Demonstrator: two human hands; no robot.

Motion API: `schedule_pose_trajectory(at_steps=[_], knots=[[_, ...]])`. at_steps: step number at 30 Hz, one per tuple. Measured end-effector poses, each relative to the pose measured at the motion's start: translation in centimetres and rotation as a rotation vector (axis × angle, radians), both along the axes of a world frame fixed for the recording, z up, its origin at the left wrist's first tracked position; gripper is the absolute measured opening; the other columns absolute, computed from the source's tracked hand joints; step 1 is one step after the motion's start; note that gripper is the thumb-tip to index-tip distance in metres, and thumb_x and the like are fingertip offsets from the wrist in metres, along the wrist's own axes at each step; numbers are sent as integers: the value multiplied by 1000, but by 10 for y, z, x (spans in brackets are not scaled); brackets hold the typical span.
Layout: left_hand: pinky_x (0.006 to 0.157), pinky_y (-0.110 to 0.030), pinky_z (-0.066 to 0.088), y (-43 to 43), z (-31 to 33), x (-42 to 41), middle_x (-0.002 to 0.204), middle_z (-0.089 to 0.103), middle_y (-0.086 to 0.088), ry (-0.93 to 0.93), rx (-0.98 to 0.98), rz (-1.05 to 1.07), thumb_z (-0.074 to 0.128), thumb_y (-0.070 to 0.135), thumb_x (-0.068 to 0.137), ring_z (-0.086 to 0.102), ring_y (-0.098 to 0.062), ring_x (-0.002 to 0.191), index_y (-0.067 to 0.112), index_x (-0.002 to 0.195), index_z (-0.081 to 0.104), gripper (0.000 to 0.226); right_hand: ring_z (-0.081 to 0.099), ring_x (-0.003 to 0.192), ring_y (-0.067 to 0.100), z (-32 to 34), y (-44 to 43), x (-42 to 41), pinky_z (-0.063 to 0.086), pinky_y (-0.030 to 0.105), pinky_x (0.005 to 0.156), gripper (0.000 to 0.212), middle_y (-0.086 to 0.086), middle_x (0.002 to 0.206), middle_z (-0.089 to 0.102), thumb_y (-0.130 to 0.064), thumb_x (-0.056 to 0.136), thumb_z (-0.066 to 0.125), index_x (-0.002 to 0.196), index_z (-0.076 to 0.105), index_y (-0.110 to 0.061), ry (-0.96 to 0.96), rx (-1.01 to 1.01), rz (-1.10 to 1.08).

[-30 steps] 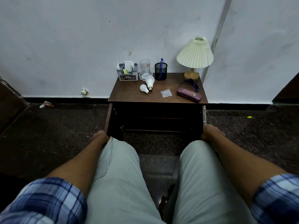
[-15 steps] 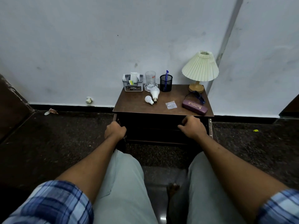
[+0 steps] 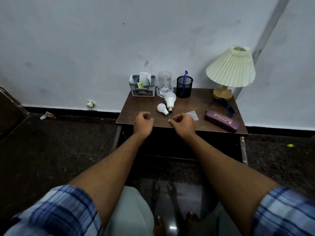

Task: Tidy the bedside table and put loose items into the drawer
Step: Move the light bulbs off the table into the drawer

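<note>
Two hands hover over the bench's [image 3: 201, 103] front edge, left hand [image 3: 143, 124] and right hand [image 3: 183, 124] with fingers loosely curled, holding nothing. Best to take the small bulb [image 3: 162, 108] and large bulb [image 3: 170, 100] mid-bench by their domes, gently.

"OPEL" is read on the grey plastic organiser box [image 3: 142, 86] at the bedside tabletop's rear-left corner; gold lettering on the purple case [image 3: 222, 120] is illegible.

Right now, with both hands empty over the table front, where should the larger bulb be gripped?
Probably around the larger bulb's wide white dome, from above. It lies on its side, metal base pointing toward the person, almost touching the smaller bulb. The right hand is nearer; a grip spanning the dome's sides suits.
</note>
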State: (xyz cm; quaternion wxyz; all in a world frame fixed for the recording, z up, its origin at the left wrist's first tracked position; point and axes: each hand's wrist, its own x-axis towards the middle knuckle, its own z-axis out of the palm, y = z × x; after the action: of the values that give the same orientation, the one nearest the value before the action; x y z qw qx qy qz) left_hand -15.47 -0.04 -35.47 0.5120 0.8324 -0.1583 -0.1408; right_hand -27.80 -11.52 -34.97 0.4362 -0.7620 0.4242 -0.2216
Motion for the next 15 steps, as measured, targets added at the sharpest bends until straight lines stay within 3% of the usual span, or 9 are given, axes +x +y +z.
schedule_pose_trajectory(at_steps=[3,7,12,15], knots=[[103,-35,50,-29,-15,26,122,68,-11,-2,-27,-26,64,9,88,65,-25,111,7,125,63,37,66,89,14,-21,-13,25,48,25,76,30,-6,86,67,-35,78,85,95,70,-15,19,19,-51],[104,-25,43,-58,-35,51,136,62,-6,-12,20,-116,67,16,89,59,-21,123,12,137,56,49,61,84,14,-37,-21,46,45,27,73,32,-5,83,66,-37,75,87,87,64,-17,0,-69,-93],[110,-29,42,-80,-52,64,138,60,-8,76,-65,-159,66,16,91,57,-20,126,10,142,52,53,61,78,15,-47,-27,60,43,27,69,36,-5,79,67,-38,74,87,84,59,-17,-12,-127,-155],[109,-25,40,-89,-52,68,140,58,-12,110,-111,-143,63,12,93,55,-21,129,5,143,50,52,65,76,17,-50,-30,66,49,29,69,35,-5,77,68,-37,73,87,81,60,-17,-22,-122,-169]])
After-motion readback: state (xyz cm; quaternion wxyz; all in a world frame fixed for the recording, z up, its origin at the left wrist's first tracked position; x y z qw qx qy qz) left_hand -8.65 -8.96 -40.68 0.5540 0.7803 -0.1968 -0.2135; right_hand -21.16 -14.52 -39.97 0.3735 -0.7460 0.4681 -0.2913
